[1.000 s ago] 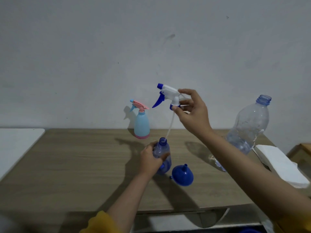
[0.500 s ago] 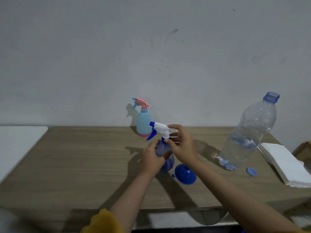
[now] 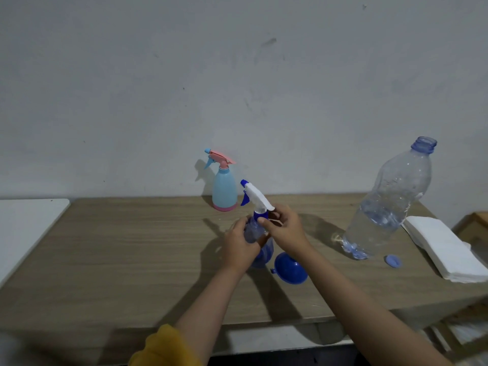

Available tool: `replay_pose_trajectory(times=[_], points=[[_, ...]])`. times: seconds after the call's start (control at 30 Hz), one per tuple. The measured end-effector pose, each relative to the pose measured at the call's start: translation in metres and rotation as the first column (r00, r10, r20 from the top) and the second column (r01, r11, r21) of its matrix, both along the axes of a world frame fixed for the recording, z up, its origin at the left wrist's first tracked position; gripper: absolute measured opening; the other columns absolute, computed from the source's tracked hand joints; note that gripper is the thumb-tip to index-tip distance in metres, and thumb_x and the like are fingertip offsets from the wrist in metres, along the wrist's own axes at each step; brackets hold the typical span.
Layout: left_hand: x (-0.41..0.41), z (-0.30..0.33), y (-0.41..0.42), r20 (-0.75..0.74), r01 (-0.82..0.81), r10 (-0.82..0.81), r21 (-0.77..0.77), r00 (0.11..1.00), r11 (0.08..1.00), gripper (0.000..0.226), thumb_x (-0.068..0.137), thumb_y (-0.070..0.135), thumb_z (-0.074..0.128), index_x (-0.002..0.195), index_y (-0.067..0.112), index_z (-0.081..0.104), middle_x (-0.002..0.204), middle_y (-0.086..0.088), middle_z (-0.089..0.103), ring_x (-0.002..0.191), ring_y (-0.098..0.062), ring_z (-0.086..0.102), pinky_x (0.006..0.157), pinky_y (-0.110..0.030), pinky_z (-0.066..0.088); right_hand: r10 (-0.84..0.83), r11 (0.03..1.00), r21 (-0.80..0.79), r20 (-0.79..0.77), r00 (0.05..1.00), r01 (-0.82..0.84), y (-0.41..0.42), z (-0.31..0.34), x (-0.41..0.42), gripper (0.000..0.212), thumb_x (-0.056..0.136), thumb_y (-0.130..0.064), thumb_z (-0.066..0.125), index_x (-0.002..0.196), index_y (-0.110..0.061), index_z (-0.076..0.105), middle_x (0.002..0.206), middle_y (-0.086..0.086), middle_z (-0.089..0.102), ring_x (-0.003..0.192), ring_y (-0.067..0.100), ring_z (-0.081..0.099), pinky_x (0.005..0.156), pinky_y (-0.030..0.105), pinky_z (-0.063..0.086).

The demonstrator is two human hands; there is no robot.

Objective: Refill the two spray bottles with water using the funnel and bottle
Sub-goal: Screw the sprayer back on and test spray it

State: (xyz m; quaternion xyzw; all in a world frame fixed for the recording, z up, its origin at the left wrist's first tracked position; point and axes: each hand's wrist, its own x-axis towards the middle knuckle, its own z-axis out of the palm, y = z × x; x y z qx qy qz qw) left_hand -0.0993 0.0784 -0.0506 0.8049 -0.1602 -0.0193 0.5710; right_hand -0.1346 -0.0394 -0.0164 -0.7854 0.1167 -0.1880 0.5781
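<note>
A clear blue spray bottle [image 3: 254, 233] stands mid-table, and my left hand [image 3: 239, 245] grips its body. Its white and blue spray head [image 3: 254, 196] sits on the neck, with my right hand [image 3: 284, 228] closed around the collar. A blue funnel [image 3: 290, 268] lies on the table just right of that bottle, under my right wrist. The light blue spray bottle with a pink trigger [image 3: 224, 186] stands by the wall, its head on. A large clear water bottle [image 3: 390, 204], uncapped and partly filled, stands at the right.
The water bottle's blue cap [image 3: 393, 261] lies on the wooden table [image 3: 132, 254] beside it. A stack of white napkins [image 3: 446, 249] sits at the right edge. A white surface [image 3: 26, 223] adjoins the table at the left.
My right hand has brought the spray head down from above, fed its tube into the blue bottle and set it on the neck. The head now points more upward and left.
</note>
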Motion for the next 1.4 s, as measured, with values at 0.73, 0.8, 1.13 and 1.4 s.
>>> replay_pose_trajectory(times=[0.73, 0.8, 1.13, 1.4], points=[[-0.002, 0.002, 0.000, 0.070, -0.016, 0.017, -0.018, 0.997, 1.000, 0.054, 0.069, 0.032, 0.081, 0.117, 0.014, 0.061, 0.102, 0.008, 0.062, 0.091, -0.003, 0.055, 0.073, -0.008, 0.040, 0.154, 0.979, -0.118, -0.082, 0.985, -0.163, -0.010, 0.016, 0.001, 0.033, 0.091, -0.007, 0.060, 0.123, -0.015, 0.061, 0.106, -0.003, 0.068, 0.103, 0.011, 0.062, 0.088, 0.025, 0.050], [-0.002, 0.002, 0.000, 0.052, -0.011, 0.012, -0.023, 0.999, 1.000, 0.053, 0.070, 0.032, 0.080, 0.116, 0.015, 0.060, 0.103, 0.008, 0.062, 0.093, -0.004, 0.056, 0.074, -0.011, 0.041, 0.145, 0.976, -0.158, -0.040, 0.989, -0.150, -0.006, 0.014, -0.001, 0.031, 0.089, -0.004, 0.061, 0.117, -0.018, 0.063, 0.102, -0.010, 0.067, 0.101, 0.006, 0.061, 0.085, 0.021, 0.051], [-0.004, 0.006, 0.000, 0.039, -0.012, 0.013, -0.012, 0.999, 1.000, 0.052, 0.072, 0.032, 0.078, 0.118, 0.017, 0.059, 0.106, 0.006, 0.062, 0.095, -0.004, 0.054, 0.076, -0.012, 0.041, 0.105, 0.994, -0.014, -0.003, 0.994, -0.105, -0.005, 0.009, 0.002, 0.030, 0.084, -0.007, 0.069, 0.113, -0.015, 0.066, 0.102, -0.004, 0.071, 0.095, 0.004, 0.065, 0.081, 0.018, 0.053], [-0.002, 0.000, -0.001, 0.049, -0.005, 0.007, -0.030, 0.999, 1.000, 0.054, 0.070, 0.035, 0.079, 0.118, 0.018, 0.059, 0.107, 0.005, 0.065, 0.096, -0.008, 0.058, 0.079, -0.019, 0.048, 0.083, 0.995, -0.050, 0.004, 0.997, -0.082, -0.005, 0.004, 0.002, 0.031, 0.086, -0.009, 0.067, 0.117, -0.012, 0.065, 0.101, -0.006, 0.070, 0.093, 0.000, 0.065, 0.080, 0.013, 0.052]])
